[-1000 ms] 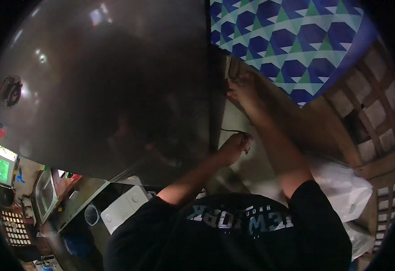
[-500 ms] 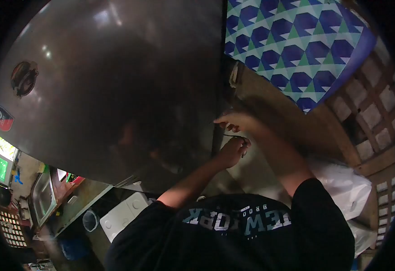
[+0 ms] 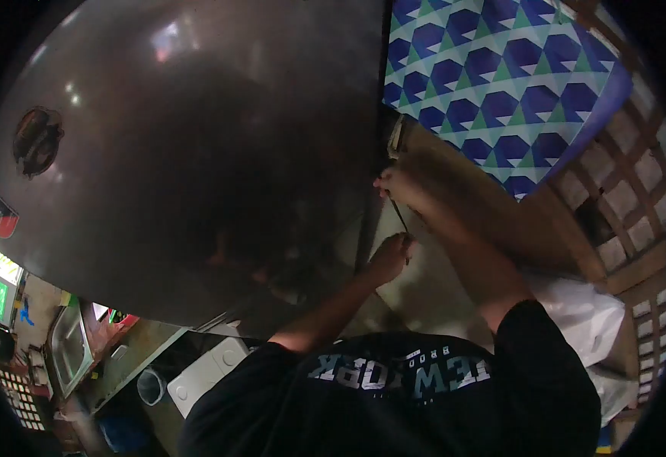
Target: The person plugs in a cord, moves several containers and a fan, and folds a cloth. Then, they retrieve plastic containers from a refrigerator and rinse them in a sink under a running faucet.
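A thin dark cord (image 3: 399, 216) runs between my two hands, nearly straight. My left hand (image 3: 391, 257) is closed on its lower end, close to the dark appliance's edge. At the upper end my right hand (image 3: 407, 187) is closed with the cord at its fingertips, beside the same edge. The big glossy dark panel (image 3: 219, 167), which looks like a refrigerator, fills the left and middle of the view. Whether the cord continues behind the panel is hidden.
A blue-and-green patterned sheet (image 3: 501, 84) hangs at the upper right beside a wooden lattice (image 3: 615, 179). White plastic bags (image 3: 581, 316) lie near my right arm. At the lower left are a metal sink (image 3: 68, 346), a white lidded box (image 3: 207, 373) and a bin (image 3: 152, 387).
My right hand has moved up and away from my left hand, and more cord shows between them, now straighter. My left hand has shifted only slightly.
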Motion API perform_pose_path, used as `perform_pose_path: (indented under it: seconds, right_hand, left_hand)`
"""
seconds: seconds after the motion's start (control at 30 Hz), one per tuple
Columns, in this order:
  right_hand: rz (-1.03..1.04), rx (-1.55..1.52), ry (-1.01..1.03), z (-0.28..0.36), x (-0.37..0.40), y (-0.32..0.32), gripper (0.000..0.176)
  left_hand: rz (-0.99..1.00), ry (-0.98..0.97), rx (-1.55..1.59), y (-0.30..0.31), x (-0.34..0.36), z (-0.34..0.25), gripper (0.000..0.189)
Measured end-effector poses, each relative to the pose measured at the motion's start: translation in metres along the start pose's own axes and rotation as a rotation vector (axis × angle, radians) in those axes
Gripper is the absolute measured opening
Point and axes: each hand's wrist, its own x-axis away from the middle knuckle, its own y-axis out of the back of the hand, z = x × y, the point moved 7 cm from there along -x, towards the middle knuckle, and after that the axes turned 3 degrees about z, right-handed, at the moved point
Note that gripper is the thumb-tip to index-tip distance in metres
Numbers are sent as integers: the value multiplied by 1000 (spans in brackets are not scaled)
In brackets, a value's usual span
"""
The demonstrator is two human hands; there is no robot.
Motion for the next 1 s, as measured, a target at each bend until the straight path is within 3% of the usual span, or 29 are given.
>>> perform_pose_path:
  seconds: [0.03,0.13,0.23,0.33,0.37,0.43,0.47,0.53,0.63,0.73,0.83,0.93,1.0]
  right_hand:
    - [-71,85,90,9,-6,8,13]
    - [-330,342,193,36,-21,30,13]
    - [-517,461,167,69,-28,47,15]
    - [-669,546,207,106,1,65,23]
    - [-722,575,237,112,13,66,25]
    - [-646,579,54,87,22,69,28]
    - [-607,582,-38,76,25,68,30]
    - [-601,601,-45,67,28,58,30]
    - [-570,586,-7,61,19,52,31]
    - [-562,616,52,65,15,56,32]
    - [-628,585,89,62,36,65,32]
    - [-634,506,-15,59,73,78,34]
    - [-648,457,-9,47,88,83,35]
  left_hand:
    - [-56,26,86,2,-8,14,21]
    - [-211,-158,75,26,-42,32,23]
    - [-402,-43,33,51,-45,-22,26]
    - [-426,10,-58,66,-68,-29,27]
    - [-548,-7,12,73,-66,-34,27]
    - [-792,-53,155,78,-67,-46,27]
    - [-811,-113,280,76,-80,-34,26]
    - [-839,-224,534,71,-106,6,26]
    - [-704,-237,435,74,-94,-41,27]
    - [-824,-242,709,74,-119,-18,31]
    - [-964,9,454,75,-116,-19,38]
    - [-1117,-64,465,76,-140,7,42]
    - [-1187,2,318,76,-128,-19,42]
